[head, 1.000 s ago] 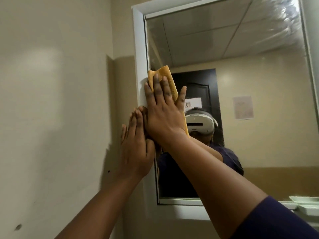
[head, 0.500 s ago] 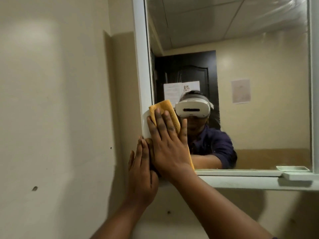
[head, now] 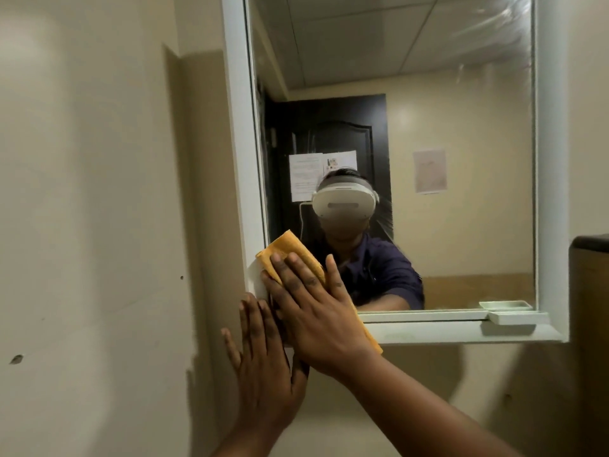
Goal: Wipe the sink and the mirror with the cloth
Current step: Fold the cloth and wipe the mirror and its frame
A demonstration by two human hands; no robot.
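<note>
At the lower left corner of the white-framed wall mirror (head: 395, 127), our flat right hand (head: 316, 311) presses the folded orange cloth (head: 290, 250); our left hand (head: 263, 367) rests flat, fingers straight. Unpinched, the cloth could slip off.

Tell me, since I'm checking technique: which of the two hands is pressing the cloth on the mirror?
The right hand, the upper one, presses the orange cloth flat against the mirror frame's lower left corner. The left hand lies bare on the wall below.
</note>
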